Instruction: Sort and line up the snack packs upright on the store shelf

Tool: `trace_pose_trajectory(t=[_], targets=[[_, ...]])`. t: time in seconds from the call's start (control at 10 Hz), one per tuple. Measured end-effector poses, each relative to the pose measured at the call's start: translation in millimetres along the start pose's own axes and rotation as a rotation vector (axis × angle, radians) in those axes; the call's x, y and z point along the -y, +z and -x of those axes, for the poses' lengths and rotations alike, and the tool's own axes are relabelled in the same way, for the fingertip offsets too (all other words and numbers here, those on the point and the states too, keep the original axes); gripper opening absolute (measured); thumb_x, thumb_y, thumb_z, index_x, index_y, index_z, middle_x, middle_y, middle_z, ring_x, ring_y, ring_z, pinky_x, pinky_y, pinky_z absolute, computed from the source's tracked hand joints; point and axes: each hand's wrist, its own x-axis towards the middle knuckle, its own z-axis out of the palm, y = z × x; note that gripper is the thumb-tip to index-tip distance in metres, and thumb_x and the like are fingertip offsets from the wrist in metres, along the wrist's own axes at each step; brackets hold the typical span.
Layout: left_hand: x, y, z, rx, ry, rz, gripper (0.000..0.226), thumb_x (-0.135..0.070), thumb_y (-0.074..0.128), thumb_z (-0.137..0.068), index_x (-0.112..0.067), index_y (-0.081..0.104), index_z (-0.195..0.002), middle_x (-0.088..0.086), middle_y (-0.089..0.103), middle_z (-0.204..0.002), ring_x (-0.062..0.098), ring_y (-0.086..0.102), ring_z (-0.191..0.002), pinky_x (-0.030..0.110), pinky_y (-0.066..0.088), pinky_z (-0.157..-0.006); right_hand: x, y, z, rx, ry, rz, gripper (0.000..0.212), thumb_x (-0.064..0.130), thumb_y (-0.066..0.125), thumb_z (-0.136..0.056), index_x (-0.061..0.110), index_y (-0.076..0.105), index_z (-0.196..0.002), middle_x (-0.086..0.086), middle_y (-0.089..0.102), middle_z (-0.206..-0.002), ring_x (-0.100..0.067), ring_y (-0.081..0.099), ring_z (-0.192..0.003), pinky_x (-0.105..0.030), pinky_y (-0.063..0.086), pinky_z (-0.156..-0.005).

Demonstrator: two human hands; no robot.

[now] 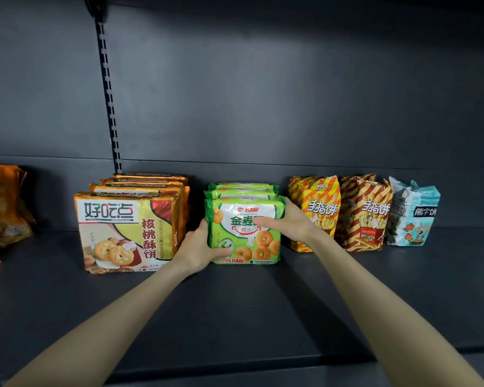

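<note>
My left hand (199, 247) and right hand (287, 219) clasp the front green pack (245, 233) by its sides, upright on the shelf (235, 303), between orange packs (129, 230) and striped bags (338, 213).

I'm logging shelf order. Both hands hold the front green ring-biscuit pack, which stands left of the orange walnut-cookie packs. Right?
Not quite. The head view shows the left hand and right hand holding the front green ring-biscuit pack, but it stands right of the orange walnut-cookie packs.
</note>
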Motion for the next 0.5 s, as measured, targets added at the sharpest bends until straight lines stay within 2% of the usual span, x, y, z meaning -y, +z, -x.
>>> trace_pose_trajectory(t=[0.1, 0.2, 0.3, 0.4, 0.5], targets=[[-3, -2, 7, -0.013, -0.02, -0.09, 0.068, -0.03, 0.075, -0.079, -0.01, 0.038, -0.132, 0.005, 0.06, -0.124, 0.023, 0.056, -0.115, 0.027, 0.044, -0.088, 4, -1, 7, -0.075, 0.014, 0.064, 0.077, 0.04, 0.08, -0.07, 0.014, 0.04, -0.131, 0.002, 0.063, -0.118, -0.018, 0.062, -0.108, -0.029, 0.051, -0.085], [-12, -3, 16, -0.051, -0.042, -0.177, 0.054, -0.028, 0.067, -0.086, -0.007, 0.039, -0.128, 0.009, 0.059, -0.117, 0.028, 0.054, -0.114, 0.029, 0.043, -0.082, 10, -4, 17, -0.118, 0.017, 0.126, 0.081, 0.03, 0.076, -0.078, 0.008, 0.03, -0.141, -0.005, 0.058, -0.126, -0.021, 0.057, -0.114, -0.023, 0.046, -0.08], [-19, -4, 23, -0.126, -0.036, -0.262, 0.044, -0.03, 0.061, -0.09, -0.004, 0.041, -0.119, 0.009, 0.058, -0.097, 0.031, 0.059, -0.1, 0.034, 0.045, -0.072, 9, -10, 24, -0.151, 0.005, 0.209, 0.081, 0.027, 0.073, -0.081, 0.004, 0.027, -0.144, -0.011, 0.055, -0.131, -0.024, 0.053, -0.118, -0.026, 0.045, -0.084], [-27, -8, 33, -0.162, -0.04, -0.374, 0.043, -0.034, 0.059, -0.09, -0.003, 0.043, -0.115, 0.012, 0.061, -0.092, 0.034, 0.062, -0.093, 0.039, 0.048, -0.072, 14, -17, 38, -0.151, 0.011, 0.303, 0.078, 0.026, 0.073, -0.081, 0.004, 0.031, -0.143, -0.016, 0.05, -0.137, -0.027, 0.05, -0.124, -0.032, 0.044, -0.094], [-37, -11, 45, -0.242, 0.002, -0.432, 0.042, -0.034, 0.058, -0.091, -0.003, 0.045, -0.116, 0.014, 0.064, -0.095, 0.033, 0.063, -0.092, 0.039, 0.05, -0.073, 17, -30, 50, -0.171, -0.018, 0.398, 0.069, 0.024, 0.071, -0.083, 0.004, 0.039, -0.141, -0.015, 0.051, -0.137, -0.028, 0.049, -0.125, -0.029, 0.041, -0.094]])
